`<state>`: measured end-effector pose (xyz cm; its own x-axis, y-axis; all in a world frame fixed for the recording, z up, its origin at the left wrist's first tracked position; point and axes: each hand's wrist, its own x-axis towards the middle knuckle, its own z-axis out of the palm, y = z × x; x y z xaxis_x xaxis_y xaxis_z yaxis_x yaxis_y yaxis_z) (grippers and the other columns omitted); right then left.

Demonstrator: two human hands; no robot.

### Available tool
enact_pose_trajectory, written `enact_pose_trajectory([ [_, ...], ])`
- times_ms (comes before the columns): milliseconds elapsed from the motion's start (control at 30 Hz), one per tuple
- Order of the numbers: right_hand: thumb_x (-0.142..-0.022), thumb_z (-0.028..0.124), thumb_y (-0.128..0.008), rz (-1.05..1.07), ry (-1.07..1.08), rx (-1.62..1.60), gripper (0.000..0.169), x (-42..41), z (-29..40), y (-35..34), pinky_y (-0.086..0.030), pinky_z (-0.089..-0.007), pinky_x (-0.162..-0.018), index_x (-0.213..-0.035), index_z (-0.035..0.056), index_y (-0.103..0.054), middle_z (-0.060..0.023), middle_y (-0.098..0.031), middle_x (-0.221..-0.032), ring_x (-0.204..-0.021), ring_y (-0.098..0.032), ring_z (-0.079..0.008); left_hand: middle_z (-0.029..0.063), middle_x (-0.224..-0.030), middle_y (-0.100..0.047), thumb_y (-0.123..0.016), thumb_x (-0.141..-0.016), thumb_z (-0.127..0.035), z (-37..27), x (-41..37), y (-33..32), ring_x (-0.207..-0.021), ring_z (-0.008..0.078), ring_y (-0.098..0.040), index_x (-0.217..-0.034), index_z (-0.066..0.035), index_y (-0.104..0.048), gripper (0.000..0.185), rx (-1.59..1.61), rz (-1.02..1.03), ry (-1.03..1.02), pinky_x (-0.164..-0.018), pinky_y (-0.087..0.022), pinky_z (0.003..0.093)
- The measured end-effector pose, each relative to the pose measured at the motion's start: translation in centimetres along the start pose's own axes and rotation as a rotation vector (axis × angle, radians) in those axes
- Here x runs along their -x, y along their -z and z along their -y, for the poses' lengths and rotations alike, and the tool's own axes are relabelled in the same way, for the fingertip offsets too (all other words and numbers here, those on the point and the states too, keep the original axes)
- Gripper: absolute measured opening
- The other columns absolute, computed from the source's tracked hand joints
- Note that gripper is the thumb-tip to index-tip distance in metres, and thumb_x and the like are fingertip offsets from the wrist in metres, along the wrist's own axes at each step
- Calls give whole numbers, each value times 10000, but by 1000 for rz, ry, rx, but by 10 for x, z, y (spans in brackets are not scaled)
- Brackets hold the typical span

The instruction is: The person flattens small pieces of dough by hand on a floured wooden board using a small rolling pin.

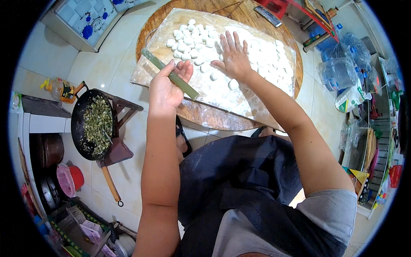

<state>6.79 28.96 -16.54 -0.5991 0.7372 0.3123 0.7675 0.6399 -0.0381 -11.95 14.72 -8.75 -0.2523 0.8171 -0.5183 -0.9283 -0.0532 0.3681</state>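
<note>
My left hand [165, 88] is palm up with its fingers curled around a green rolling pin [183, 84], held at a slant over the near left edge of a floured wooden board [145, 73]. My right hand [236, 61] is spread palm down at the board's middle, fingers apart, among small dough pieces; whether the palm presses on one is hidden. Many rounded dough pieces [188, 40] are heaped to its left. More floured dough pieces [279, 54] lie on the right, washed out by glare. A single dough piece [233, 84] sits below my right wrist.
The board rests on a round wooden table [205, 119], its near corner overhanging. A phone [267, 16] lies at the far edge. On my left, a wok [74, 125] of chopped green filling sits on a low stool [126, 115], near an oil bottle [62, 91]. Large plastic bottles [338, 74] stand right.
</note>
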Motion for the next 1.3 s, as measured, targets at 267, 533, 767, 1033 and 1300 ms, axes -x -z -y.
enact_pose_trajectory([
  [267,-869,389,-587,-177,-95,-55,760,19,29,10,-117,-615,-1087,-1441,14,-255,-185,-258,-1494,-1413,-111,-395,194,-1039,-509,-483,-955,-65,1,-2,1,-989,320,-578,-1047,68,-417,174,66,-18,42,-891,-541,435],
  [533,-876,310,-591,-171,-62,-64,689,-6,28,4,-156,-582,-1096,-1430,38,-285,-180,-287,-1479,-1398,-166,-389,201,-1014,-526,-479,-953,-60,-3,-1,-8,-965,321,-590,-1011,60,-430,142,30,2,-13,-892,-542,432],
  [767,-879,334,-585,-150,329,-94,659,-44,56,4,-168,-536,-1120,-1424,79,-317,-143,-315,-1479,-1408,-183,-340,203,-1014,-529,-483,-952,-59,-4,0,-6,-976,320,-586,-1014,58,-432,142,34,-14,-11,-900,-535,434],
  [1033,-870,422,-570,-17,337,-125,737,-13,57,4,-117,-579,-1119,-1456,91,-270,-146,-214,-1527,-1431,-106,-345,161,-971,-517,-473,-950,-59,-5,0,-1,-917,304,-594,-1050,77,-439,172,43,5,-11,-855,-550,438],
  [1300,-876,426,-567,-24,197,-112,731,-9,53,-1,-125,-585,-1111,-1449,75,-278,-164,-219,-1518,-1420,-131,-363,199,-1027,-521,-475,-960,-74,-4,-2,2,-963,315,-585,-1042,62,-415,170,48,-25,-11,-889,-540,437],
])
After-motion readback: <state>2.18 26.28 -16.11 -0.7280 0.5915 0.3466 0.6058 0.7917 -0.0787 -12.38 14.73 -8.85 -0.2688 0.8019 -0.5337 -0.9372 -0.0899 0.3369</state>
